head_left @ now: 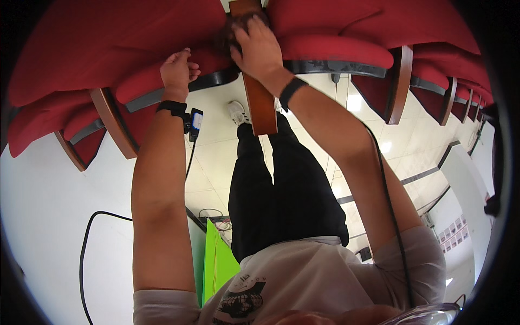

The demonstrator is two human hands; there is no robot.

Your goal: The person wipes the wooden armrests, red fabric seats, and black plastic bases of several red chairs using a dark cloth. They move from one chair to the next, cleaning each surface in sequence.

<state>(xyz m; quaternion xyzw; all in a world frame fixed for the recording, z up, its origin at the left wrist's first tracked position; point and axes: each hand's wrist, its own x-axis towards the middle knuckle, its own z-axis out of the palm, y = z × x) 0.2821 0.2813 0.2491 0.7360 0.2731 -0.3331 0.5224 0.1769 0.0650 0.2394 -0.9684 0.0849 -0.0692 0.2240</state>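
Observation:
My right hand lies with spread fingers over a dark brown, soft-looking cloth, on top of a wooden armrest between two red seats. The fingertips are slightly blurred, and the hand hides much of the cloth. Off to the left, my left hand hangs in front of the left red seat cushion with its fingers loosely curled. I see nothing in it, but its palm is partly hidden. The right red seat cushion has a black plastic underside.
More red seats with wooden side panels curve away on both sides. A small device with a cable is strapped to my left wrist. A black cable runs along my right arm. A green panel stands behind me.

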